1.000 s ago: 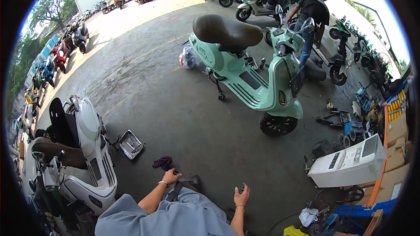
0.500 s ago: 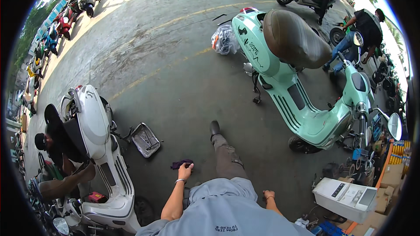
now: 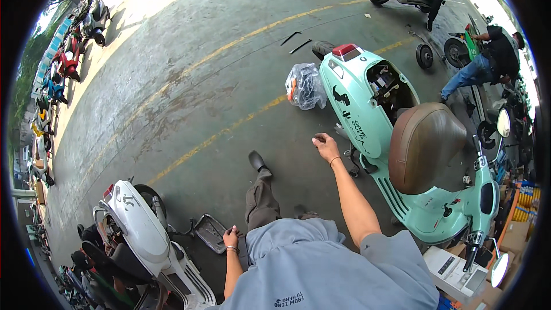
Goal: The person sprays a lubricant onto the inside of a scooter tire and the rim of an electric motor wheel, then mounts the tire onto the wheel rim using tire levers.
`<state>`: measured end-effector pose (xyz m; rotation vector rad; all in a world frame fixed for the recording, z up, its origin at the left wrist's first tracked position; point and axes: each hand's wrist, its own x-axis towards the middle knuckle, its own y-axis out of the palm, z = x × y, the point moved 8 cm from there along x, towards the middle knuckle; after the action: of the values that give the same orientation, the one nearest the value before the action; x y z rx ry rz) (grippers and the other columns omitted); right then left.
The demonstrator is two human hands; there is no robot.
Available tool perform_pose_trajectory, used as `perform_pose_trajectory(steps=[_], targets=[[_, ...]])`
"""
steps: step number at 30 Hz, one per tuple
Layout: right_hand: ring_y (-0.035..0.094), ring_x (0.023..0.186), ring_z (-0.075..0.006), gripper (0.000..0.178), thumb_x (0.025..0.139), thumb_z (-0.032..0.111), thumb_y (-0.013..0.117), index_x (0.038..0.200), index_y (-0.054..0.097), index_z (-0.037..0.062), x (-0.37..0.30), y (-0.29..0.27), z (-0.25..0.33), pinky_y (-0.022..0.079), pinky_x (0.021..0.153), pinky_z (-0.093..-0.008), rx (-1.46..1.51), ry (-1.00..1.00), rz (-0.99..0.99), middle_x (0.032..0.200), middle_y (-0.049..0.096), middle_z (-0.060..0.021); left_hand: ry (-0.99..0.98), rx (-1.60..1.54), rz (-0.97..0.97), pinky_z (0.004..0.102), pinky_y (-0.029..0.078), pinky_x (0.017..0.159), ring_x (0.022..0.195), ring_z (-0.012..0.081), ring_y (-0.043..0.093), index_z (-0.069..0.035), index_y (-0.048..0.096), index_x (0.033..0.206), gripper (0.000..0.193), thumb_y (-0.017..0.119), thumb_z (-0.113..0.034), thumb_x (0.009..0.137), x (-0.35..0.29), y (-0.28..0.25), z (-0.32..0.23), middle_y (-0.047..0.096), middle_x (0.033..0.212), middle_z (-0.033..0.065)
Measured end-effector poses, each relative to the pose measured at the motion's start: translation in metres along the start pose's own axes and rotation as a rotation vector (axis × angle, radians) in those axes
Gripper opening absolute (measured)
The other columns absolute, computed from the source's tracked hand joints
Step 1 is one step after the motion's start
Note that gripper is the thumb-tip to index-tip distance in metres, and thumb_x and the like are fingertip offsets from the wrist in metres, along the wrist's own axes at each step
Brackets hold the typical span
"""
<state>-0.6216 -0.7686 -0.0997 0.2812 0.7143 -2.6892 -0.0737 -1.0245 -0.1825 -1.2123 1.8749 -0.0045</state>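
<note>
My right hand [image 3: 327, 147] hangs in front of me with its fingers loosely bent, and I see nothing in it. It is nearest the mint-green scooter [image 3: 367, 115], whose brown seat [image 3: 427, 149] is tipped up over an exposed compartment [image 3: 387, 83]. My left hand [image 3: 231, 237] is low by my left hip, fingers bent but apart, with nothing visible in it. Beyond that hand, a shallow dark tray [image 3: 210, 233] sits on the floor beside the white scooter [image 3: 140, 227]. A clear plastic bag [image 3: 306, 87] with something orange inside lies by the mint scooter's tail.
Two dark bars [image 3: 300, 46] lie on the floor past the bag. A person [image 3: 498, 51] crouches by a green motorbike at the far right; another person [image 3: 86, 258] is low behind the white scooter. A white box-shaped unit [image 3: 453, 270] stands near right. Parked scooters [image 3: 69, 63] line the far left.
My right hand has swung up and forward; my left has dropped back. The scooters sit lower in view, and the mint scooter's compartment now shows. The purple cloth has gone out of sight.
</note>
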Motion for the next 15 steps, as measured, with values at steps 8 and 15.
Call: perform_pose_trajectory(steps=[8, 15], targets=[[0.066, 0.072, -0.0177, 0.032, 0.084, 0.023, 0.071, 0.105, 0.067, -0.0004, 0.113, 0.067, -0.085, 0.054, 0.064, -0.0312, -0.168, 0.486, 0.030, 0.086, 0.070, -0.0095, 0.046, 0.459, 0.239, 0.0340, 0.054, 0.069, 0.080, 0.0233, 0.068, 0.008, 0.061, 0.108, 0.039, 0.068, -0.026, 0.090, 0.177, 0.078, -0.186, 0.069, 0.094, 0.0144], [0.067, 0.065, -0.0209, 0.032, 0.080, 0.023, 0.070, 0.103, 0.067, 0.0004, 0.114, 0.102, -0.043, 0.055, 0.053, -0.0347, -0.202, 0.945, 0.149, 0.086, 0.070, -0.0134, -0.080, 0.182, 0.208, 0.0344, 0.056, 0.059, 0.074, 0.0234, 0.068, 0.006, 0.057, 0.111, 0.037, 0.064, -0.024, 0.092, 0.313, 0.101, -0.448, 0.066, 0.091, 0.0137]])
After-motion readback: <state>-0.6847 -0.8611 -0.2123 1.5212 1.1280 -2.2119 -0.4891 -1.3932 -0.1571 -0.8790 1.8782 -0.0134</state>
